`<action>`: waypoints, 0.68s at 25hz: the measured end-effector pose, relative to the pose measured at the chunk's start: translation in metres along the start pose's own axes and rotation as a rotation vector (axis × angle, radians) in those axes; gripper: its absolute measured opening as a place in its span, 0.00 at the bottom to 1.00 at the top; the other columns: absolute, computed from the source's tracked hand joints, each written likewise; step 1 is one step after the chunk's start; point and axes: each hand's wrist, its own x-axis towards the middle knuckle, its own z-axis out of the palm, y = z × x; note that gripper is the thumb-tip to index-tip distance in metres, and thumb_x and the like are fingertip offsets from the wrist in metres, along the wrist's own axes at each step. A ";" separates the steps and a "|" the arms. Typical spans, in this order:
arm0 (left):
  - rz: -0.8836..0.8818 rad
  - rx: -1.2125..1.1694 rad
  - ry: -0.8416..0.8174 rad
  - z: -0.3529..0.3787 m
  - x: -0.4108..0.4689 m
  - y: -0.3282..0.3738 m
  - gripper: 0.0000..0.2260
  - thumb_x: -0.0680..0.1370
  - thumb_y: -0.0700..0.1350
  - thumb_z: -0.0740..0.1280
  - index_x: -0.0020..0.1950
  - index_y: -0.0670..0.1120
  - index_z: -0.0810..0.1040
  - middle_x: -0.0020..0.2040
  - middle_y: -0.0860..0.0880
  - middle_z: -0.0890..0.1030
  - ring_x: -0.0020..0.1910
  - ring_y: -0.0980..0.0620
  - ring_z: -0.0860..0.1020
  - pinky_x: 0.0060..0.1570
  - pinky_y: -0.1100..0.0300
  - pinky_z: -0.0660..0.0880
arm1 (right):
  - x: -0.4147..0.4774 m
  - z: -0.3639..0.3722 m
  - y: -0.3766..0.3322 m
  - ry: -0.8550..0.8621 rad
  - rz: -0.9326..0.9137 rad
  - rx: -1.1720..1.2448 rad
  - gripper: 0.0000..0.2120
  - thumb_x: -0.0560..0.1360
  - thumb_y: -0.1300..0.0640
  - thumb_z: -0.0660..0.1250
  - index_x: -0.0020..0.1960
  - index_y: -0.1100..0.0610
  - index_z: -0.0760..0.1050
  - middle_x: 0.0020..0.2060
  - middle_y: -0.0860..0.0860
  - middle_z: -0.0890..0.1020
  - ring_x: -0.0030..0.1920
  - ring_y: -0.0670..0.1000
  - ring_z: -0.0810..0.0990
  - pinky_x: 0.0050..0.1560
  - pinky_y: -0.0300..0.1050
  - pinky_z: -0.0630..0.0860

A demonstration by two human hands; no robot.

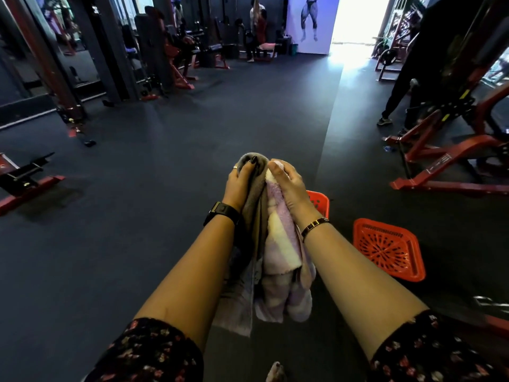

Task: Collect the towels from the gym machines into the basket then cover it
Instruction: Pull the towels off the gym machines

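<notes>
Grey terry cloth bunches at the top of the left hand [239,181], whose fingers [249,164] curl closed over a hanging grey towel [248,216]. Right beside it, touching, the right hand [289,183] grips a lilac and cream striped towel [283,252], fingers closed over its upper fold. Both towels hang down between the forearms, held up in front of the body.

An orange perforated plastic basket [319,201] sits on the floor behind the right wrist, mostly hidden by the arm and towels. An orange slotted plastic lid [388,249] lies flat on the floor just right of it. The towels' lower ends blur into shadow.

Dark rubber floor [165,161] fills the gym, with red-framed weight machines [446,164] at right and bright daylight at a far doorway [358,20].
</notes>
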 end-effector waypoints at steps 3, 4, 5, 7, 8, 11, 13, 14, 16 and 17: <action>-0.006 0.022 -0.017 0.015 0.057 -0.005 0.16 0.79 0.48 0.59 0.62 0.41 0.74 0.49 0.46 0.80 0.50 0.47 0.78 0.47 0.56 0.76 | 0.056 -0.006 0.011 0.040 0.005 -0.014 0.34 0.61 0.31 0.69 0.59 0.51 0.77 0.56 0.50 0.81 0.58 0.50 0.80 0.62 0.53 0.76; -0.011 0.031 -0.018 0.022 0.078 -0.006 0.16 0.80 0.48 0.59 0.62 0.41 0.75 0.50 0.46 0.80 0.50 0.47 0.78 0.47 0.56 0.76 | 0.076 -0.010 0.013 0.049 0.005 -0.023 0.33 0.62 0.32 0.68 0.60 0.52 0.77 0.56 0.50 0.81 0.58 0.49 0.79 0.63 0.52 0.75; -0.011 0.038 -0.022 0.029 0.096 -0.004 0.16 0.80 0.48 0.59 0.62 0.41 0.75 0.51 0.45 0.80 0.50 0.47 0.78 0.48 0.55 0.76 | 0.095 -0.014 0.012 0.053 0.006 -0.038 0.32 0.63 0.33 0.68 0.60 0.52 0.77 0.56 0.49 0.81 0.58 0.49 0.79 0.63 0.52 0.75; -0.005 0.041 -0.035 0.045 0.134 0.001 0.15 0.80 0.48 0.59 0.61 0.42 0.75 0.52 0.45 0.80 0.50 0.48 0.78 0.48 0.55 0.76 | 0.135 -0.023 0.012 0.070 0.010 -0.075 0.31 0.65 0.34 0.67 0.61 0.52 0.77 0.56 0.49 0.80 0.58 0.49 0.79 0.63 0.52 0.75; -0.001 0.035 -0.042 0.054 0.155 0.003 0.14 0.80 0.48 0.59 0.60 0.42 0.76 0.50 0.45 0.80 0.49 0.48 0.79 0.48 0.55 0.76 | 0.156 -0.028 0.011 0.073 0.008 -0.089 0.31 0.64 0.33 0.67 0.60 0.51 0.77 0.56 0.48 0.80 0.58 0.49 0.79 0.63 0.53 0.75; 0.008 0.019 -0.069 0.078 0.210 0.005 0.15 0.78 0.49 0.60 0.59 0.41 0.76 0.50 0.45 0.80 0.49 0.48 0.79 0.48 0.54 0.75 | 0.212 -0.045 0.013 0.102 -0.002 -0.104 0.27 0.65 0.33 0.67 0.57 0.47 0.76 0.55 0.48 0.80 0.57 0.49 0.79 0.62 0.55 0.76; 0.015 0.038 -0.099 0.093 0.239 -0.001 0.17 0.78 0.50 0.60 0.61 0.40 0.75 0.51 0.45 0.80 0.50 0.48 0.78 0.48 0.54 0.75 | 0.241 -0.054 0.021 0.132 -0.002 -0.102 0.24 0.67 0.35 0.67 0.57 0.48 0.76 0.54 0.49 0.81 0.57 0.50 0.79 0.62 0.55 0.76; 0.016 0.038 -0.110 0.099 0.251 -0.005 0.17 0.79 0.49 0.60 0.61 0.40 0.75 0.50 0.45 0.79 0.49 0.48 0.78 0.48 0.55 0.75 | 0.253 -0.058 0.025 0.146 0.004 -0.102 0.26 0.66 0.34 0.67 0.57 0.49 0.77 0.54 0.49 0.81 0.56 0.50 0.79 0.61 0.54 0.76; 0.018 0.021 -0.141 0.111 0.279 -0.011 0.17 0.78 0.50 0.60 0.61 0.40 0.75 0.51 0.44 0.80 0.50 0.48 0.78 0.48 0.55 0.76 | 0.279 -0.067 0.031 0.178 0.008 -0.105 0.29 0.63 0.32 0.67 0.57 0.50 0.78 0.54 0.50 0.82 0.55 0.50 0.80 0.60 0.52 0.77; 0.020 0.015 -0.161 0.118 0.295 -0.012 0.19 0.77 0.52 0.60 0.60 0.41 0.76 0.52 0.43 0.80 0.51 0.46 0.78 0.50 0.53 0.76 | 0.294 -0.072 0.033 0.194 0.006 -0.101 0.29 0.62 0.33 0.67 0.56 0.50 0.78 0.53 0.50 0.82 0.55 0.50 0.80 0.59 0.51 0.77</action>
